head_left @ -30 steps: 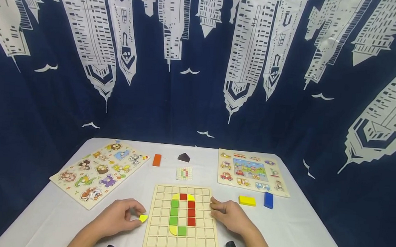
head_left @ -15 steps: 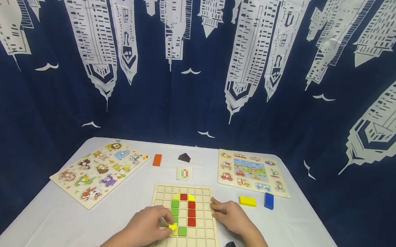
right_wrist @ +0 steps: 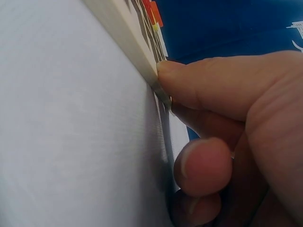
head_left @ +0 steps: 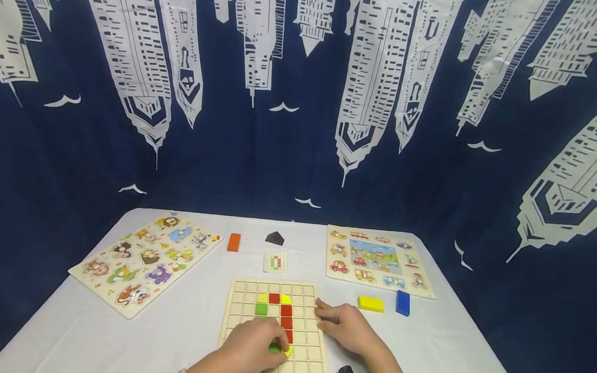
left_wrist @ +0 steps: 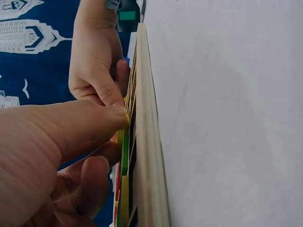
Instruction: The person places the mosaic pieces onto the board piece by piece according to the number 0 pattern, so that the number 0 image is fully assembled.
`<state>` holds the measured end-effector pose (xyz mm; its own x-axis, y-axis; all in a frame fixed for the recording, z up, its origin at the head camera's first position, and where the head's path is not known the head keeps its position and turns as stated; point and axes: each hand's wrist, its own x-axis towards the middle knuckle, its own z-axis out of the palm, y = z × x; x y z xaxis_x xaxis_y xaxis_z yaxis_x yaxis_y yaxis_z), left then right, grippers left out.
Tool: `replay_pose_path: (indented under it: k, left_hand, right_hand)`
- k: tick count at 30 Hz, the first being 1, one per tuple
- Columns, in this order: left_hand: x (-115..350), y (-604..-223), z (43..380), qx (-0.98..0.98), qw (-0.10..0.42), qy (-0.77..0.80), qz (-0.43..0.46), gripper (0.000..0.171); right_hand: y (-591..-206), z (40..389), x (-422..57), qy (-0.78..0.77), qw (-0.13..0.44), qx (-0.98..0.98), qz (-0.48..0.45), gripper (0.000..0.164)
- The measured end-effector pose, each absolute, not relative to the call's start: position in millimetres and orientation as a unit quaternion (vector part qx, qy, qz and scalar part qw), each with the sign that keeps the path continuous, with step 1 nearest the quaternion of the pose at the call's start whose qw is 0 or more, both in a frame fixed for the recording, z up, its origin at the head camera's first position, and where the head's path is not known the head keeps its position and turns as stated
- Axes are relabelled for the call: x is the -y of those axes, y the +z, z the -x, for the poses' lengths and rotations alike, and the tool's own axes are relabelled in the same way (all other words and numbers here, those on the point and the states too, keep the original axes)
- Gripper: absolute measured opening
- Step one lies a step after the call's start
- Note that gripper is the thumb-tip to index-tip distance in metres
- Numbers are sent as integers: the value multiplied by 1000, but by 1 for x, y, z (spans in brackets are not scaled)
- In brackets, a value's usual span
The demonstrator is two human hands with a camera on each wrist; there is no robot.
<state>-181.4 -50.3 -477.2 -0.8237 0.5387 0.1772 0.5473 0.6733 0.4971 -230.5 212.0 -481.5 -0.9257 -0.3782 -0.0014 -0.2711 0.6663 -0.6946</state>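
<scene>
My left hand (head_left: 250, 346) pinches a yellow quarter-round tile (head_left: 289, 351) between thumb and finger, at the lower right corner of the pattern on the wooden grid board (head_left: 308, 367). In the left wrist view the yellow tile (left_wrist: 120, 137) is right at the board's surface, by a green tile (left_wrist: 125, 153); whether it lies flat cannot be told. Red tiles (head_left: 286, 322) run up the pattern's right side. My left hand covers most of the left side. Thumb and finger of my right hand (head_left: 348, 326) touch the board's right edge (right_wrist: 142, 66).
Beyond the board lie a small pattern card (head_left: 275, 262), an orange block (head_left: 234, 242) and a black pentagon (head_left: 275, 238). An animal puzzle (head_left: 145, 262) lies left, a vehicle puzzle (head_left: 378, 262) right. A yellow block (head_left: 370, 304) and a blue block (head_left: 402, 303) are beyond my right hand.
My left hand has carried the yellow tile from beside the board's left edge, rightward across the grid to the pattern's lower right corner. My right hand has stayed at the board's edge.
</scene>
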Motion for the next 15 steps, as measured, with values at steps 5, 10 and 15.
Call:
replay_pose_path:
  k: [5,10,15]
  left_hand:
    - [51,-479,181,910,4,-282,304,9]
    - [52,-480,183,910,5,-287,301,8]
    - [52,-483,186,913,6,-288,289,9]
  right_hand:
    - [-481,231,-211,-361,70,-913,177,33]
    - [-481,231,-210,-363,72,-912,177,33]
    - [-481,230,-209,-365,76,-912,170,33]
